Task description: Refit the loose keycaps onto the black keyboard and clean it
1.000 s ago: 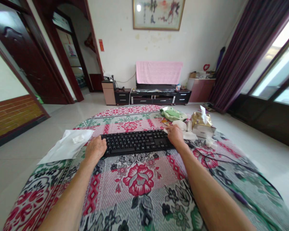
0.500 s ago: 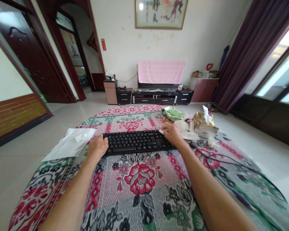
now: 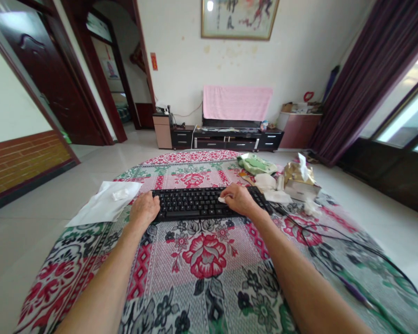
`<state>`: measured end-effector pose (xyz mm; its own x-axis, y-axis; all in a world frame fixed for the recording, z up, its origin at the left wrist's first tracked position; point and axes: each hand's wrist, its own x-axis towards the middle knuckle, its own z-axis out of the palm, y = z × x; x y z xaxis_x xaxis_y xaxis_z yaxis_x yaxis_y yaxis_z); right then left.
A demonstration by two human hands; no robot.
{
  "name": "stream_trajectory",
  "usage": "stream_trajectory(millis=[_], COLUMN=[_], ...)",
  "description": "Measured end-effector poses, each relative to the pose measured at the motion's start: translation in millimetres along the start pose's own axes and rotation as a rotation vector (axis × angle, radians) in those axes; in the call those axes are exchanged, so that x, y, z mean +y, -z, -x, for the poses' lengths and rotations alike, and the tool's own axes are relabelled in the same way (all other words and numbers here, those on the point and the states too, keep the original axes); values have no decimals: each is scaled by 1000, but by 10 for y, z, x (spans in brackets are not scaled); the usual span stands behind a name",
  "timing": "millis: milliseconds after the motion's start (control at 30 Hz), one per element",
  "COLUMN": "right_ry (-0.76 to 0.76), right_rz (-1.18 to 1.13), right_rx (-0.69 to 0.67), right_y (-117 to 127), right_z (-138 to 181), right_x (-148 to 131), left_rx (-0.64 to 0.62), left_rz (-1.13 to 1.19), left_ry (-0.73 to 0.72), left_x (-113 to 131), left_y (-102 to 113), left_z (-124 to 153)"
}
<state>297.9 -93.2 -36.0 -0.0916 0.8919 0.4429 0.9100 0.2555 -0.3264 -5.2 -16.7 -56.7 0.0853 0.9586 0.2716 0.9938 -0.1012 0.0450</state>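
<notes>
A black keyboard (image 3: 191, 202) lies across a table covered by a floral cloth (image 3: 202, 260). My left hand (image 3: 144, 208) grips the keyboard's left end, fingers curled round its edge. My right hand (image 3: 237, 199) rests on the keys right of the middle, pinching a small white wad of tissue (image 3: 222, 200) against them. The keyboard's black cable (image 3: 320, 232) trails off to the right over the cloth.
A white sheet with a crumpled tissue (image 3: 104, 206) hangs over the table's left edge. Right of the keyboard sit white tissues (image 3: 270, 185), a gold tissue box (image 3: 299, 178) and a green cloth (image 3: 256, 163). A TV stand (image 3: 226, 137) stands at the far wall.
My right hand has moved left from the keyboard's right end onto the keys, now with a white tissue under its fingers. The left hand has stayed on the left end.
</notes>
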Motion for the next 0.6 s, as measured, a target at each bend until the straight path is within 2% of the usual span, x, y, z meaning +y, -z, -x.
stream_trajectory(millis=[67,200,267,367,467,600], right_ry=[57,-60,-63,91,240,272], right_rz=[-17,57,50,-52,-170,-150], right_rx=[-19,-27,9,68,64,-9], right_y=[-27,-23,-35,-136,-297,-416], right_z=[9,26,20,-10,-40,-51], right_x=[-25,-50,-75,-172,-324,-483], left_rx=[-4,-7,-10,-14,-21,-28], left_rz=[4,37,43,46,50,53], left_ry=[3,11,23,40,43,36], left_x=[-6,-19,-23,-23,-16,-2], left_y=[3,10,8,3,8,32], left_z=[-2,-5,-7,-14,-18,-8])
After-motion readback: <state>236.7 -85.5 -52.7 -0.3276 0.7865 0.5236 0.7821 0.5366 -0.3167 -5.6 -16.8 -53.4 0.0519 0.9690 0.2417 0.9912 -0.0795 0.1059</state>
